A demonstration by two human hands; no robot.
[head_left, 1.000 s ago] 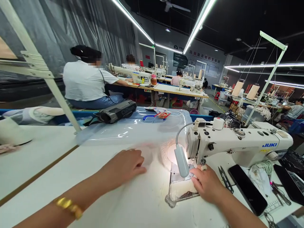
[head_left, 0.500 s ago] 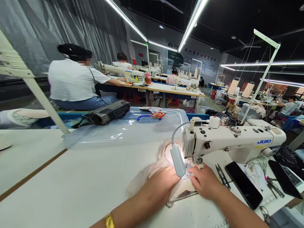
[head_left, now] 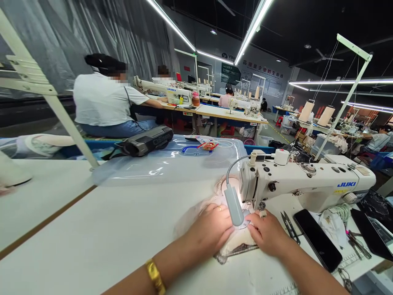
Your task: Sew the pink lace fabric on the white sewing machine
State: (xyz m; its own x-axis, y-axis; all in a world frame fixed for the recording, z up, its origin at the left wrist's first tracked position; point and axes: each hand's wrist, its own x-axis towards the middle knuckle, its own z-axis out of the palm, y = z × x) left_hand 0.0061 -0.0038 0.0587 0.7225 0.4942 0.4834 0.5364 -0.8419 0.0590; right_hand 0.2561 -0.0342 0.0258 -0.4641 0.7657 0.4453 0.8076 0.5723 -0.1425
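Under the needle end of a white sewing machine [head_left: 307, 180] lies a pale pink garment piece [head_left: 236, 242] with sheer edges and a rounded, cup-like part. My left hand [head_left: 208, 227] presses on its left side, fingers bent and closed on the cloth, the tips partly hidden by a grey lamp [head_left: 233, 205]. Across from it, my right hand [head_left: 268, 233] pinches the cloth close to the presser foot, thumb and forefinger nearly together. The needle itself is hidden behind the lamp and machine head.
Thread snips [head_left: 290, 227], a black phone [head_left: 317, 239] and tweezers lie right of my right hand. Behind the cloth sits a clear plastic sheet [head_left: 147, 170] with a dark device [head_left: 147, 141] on it. Co-workers sit at machines beyond; a thread stand [head_left: 346, 98] rises at right.
The whole view has shifted slightly, so things appear further right. My left hand looks a little flatter on the cloth; both hands stay beside the needle area.
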